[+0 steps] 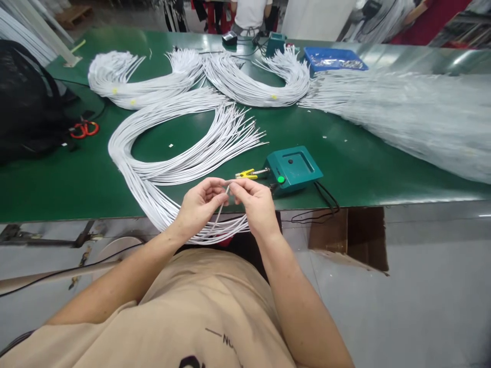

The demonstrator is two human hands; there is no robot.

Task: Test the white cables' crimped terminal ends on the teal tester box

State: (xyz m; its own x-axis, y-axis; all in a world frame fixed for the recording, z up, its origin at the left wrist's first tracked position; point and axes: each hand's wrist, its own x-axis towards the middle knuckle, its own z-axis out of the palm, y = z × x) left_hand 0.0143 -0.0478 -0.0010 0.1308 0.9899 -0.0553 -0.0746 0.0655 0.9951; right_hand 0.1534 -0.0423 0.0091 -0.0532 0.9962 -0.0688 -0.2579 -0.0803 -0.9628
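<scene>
My left hand [199,204] and my right hand [256,204] meet at the near edge of the green table [57,179]. Both pinch the end of one thin white wire [226,194], fingers closed on it. The wire runs down to a large curved bundle of white wires [153,168] that hangs over the table edge under my hands. Just beyond my right hand sits a small teal box [293,166] with a green button and a yellow clip [246,174] at its left side.
More white wire bundles [245,82] lie across the far half of the table, with a clear plastic heap [422,112] at right. Red-handled scissors [84,129] lie at left by a black bag [26,97]. A blue tray [333,58], a second teal box [275,43] and a person stand at the far edge.
</scene>
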